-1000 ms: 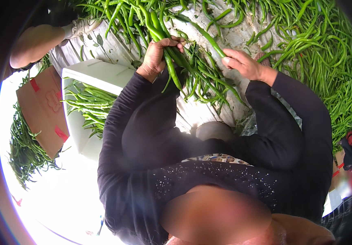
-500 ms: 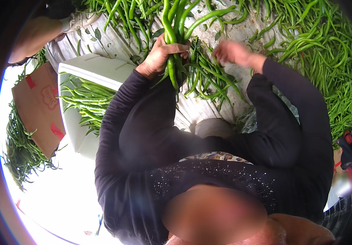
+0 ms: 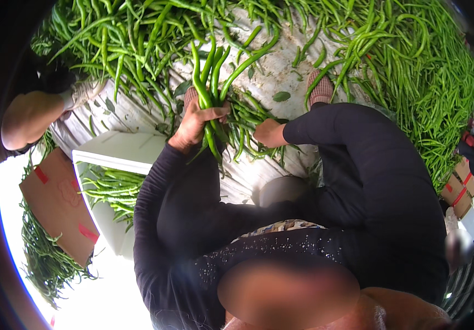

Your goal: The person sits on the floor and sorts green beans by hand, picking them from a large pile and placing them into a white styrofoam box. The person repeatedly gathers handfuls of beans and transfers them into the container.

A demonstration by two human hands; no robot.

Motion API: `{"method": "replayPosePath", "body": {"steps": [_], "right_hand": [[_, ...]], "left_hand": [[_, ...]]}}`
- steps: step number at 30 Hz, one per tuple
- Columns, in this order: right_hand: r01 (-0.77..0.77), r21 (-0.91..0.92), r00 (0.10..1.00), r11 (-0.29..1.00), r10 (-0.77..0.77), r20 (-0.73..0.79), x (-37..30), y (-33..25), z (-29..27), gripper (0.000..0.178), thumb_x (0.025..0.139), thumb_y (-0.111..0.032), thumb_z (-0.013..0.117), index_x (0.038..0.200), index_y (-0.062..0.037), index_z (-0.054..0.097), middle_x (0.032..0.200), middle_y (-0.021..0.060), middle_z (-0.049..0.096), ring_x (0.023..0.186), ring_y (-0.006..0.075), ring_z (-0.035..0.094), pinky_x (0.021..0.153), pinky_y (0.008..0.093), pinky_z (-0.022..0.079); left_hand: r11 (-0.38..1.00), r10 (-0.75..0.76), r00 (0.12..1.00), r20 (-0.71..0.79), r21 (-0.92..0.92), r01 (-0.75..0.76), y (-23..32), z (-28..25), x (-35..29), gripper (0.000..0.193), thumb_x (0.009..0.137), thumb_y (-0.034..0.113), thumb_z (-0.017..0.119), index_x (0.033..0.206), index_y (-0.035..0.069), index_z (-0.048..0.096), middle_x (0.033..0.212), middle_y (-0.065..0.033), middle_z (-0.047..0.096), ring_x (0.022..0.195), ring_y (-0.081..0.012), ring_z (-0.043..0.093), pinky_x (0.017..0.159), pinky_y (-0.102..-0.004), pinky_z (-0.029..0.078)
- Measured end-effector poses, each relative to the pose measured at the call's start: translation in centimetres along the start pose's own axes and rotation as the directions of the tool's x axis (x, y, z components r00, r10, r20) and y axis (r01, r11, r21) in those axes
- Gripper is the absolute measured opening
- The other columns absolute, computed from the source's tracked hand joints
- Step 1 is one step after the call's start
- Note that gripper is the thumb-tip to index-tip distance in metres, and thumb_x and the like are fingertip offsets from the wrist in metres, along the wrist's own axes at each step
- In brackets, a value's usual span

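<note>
My left hand [image 3: 192, 125] is closed round a bunch of long green chili peppers [image 3: 208, 77]. Their upper ends fan out above the fist, and several tips hang below it. To its right, my right hand [image 3: 270, 133] is at a small heap of green chili peppers [image 3: 245, 116] on the pale sheet. The fingers of that hand curl down against the heap, and I cannot make out what is in them. Just left of my left forearm, a white foam box [image 3: 117, 147] lies tipped on its side with green chili peppers [image 3: 117, 190] stacked inside.
Large spreads of green chili peppers [image 3: 407, 60] cover the far and right side of the pale sheet [image 3: 281, 66]. A brown cardboard piece [image 3: 61, 201] with red tape leans by the foam box. Another person's arm or leg [image 3: 33, 118] shows at the left. Cartons [image 3: 459, 187] stand far right.
My right hand has come left and down from above the sheet to the small heap. The left hand still grips its bunch. The whole view has shifted, showing more of the far peppers.
</note>
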State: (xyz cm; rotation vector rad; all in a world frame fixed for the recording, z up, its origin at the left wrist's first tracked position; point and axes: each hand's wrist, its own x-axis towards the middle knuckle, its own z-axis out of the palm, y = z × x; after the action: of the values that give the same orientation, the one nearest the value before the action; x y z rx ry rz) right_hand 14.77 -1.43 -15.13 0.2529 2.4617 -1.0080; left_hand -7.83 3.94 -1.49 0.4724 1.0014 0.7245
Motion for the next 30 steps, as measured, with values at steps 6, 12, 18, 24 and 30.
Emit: {"method": "replayPosePath", "body": {"steps": [6,12,18,24,30], "right_hand": [[-0.096,0.779,0.973,0.62,0.224,-0.058,-1.7,1.6,0.6,0.039,0.064,-0.009,0.074,0.097,-0.0042,0.052,0.085,0.0097,0.064,0.078,0.0233,0.061,0.068,0.0359,0.048],[0.083,0.996,0.964,-0.039,0.255,-0.07,-7.0,1.3,-7.5,0.033,0.078,0.001,0.07,0.105,-0.0005,0.052,0.094,0.0079,0.065,0.086,0.0158,0.062,0.077,0.0288,0.05],[0.335,0.93,0.88,0.148,0.303,-0.365,-6.7,1.5,-13.0,0.029,0.082,0.0,0.068,0.106,0.0036,0.053,0.096,0.0079,0.063,0.087,0.0131,0.063,0.075,0.028,0.053],[-0.064,0.614,0.696,0.787,0.476,-0.538,-12.4,12.1,-10.8,0.024,0.081,-0.003,0.06,0.105,-0.0026,0.057,0.096,0.0088,0.06,0.093,0.0233,0.059,0.082,0.0367,0.049],[-0.487,-0.156,0.793,0.86,0.36,-0.491,-18.7,16.2,-5.5,0.027,0.076,-0.003,0.058,0.103,-0.0077,0.057,0.105,0.0058,0.054,0.105,0.0254,0.051,0.09,0.039,0.044]], "left_hand": [[0.995,-0.045,0.999,0.004,-0.083,0.045,0.5,0.6,0.3,0.018,0.074,-0.001,0.063,0.09,-0.004,0.056,0.076,-0.0088,0.057,0.063,-0.016,0.053,0.06,-0.0282,0.044],[0.999,0.009,1.0,-0.022,0.044,-0.008,0.5,1.0,0.9,0.031,0.073,0.001,0.066,0.1,0.001,0.052,0.082,-0.008,0.058,0.069,-0.015,0.052,0.062,-0.0289,0.045],[0.973,-0.047,0.999,0.011,0.226,0.043,0.6,4.5,2.4,0.039,0.077,0.005,0.075,0.11,-0.006,0.057,0.095,-0.0107,0.066,0.085,-0.0183,0.064,0.08,-0.0295,0.052],[0.974,-0.146,0.989,-0.038,0.167,0.151,1.1,5.5,3.7,0.026,0.073,-0.003,0.071,0.095,-0.004,0.058,0.08,-0.0094,0.064,0.069,-0.0181,0.063,0.065,-0.0291,0.054],[0.981,-0.174,0.98,0.095,-0.072,0.181,0.6,5.6,3.9,0.035,0.077,0.003,0.066,0.107,-0.001,0.05,0.082,-0.008,0.058,0.078,-0.0189,0.06,0.072,-0.0322,0.052]]}}
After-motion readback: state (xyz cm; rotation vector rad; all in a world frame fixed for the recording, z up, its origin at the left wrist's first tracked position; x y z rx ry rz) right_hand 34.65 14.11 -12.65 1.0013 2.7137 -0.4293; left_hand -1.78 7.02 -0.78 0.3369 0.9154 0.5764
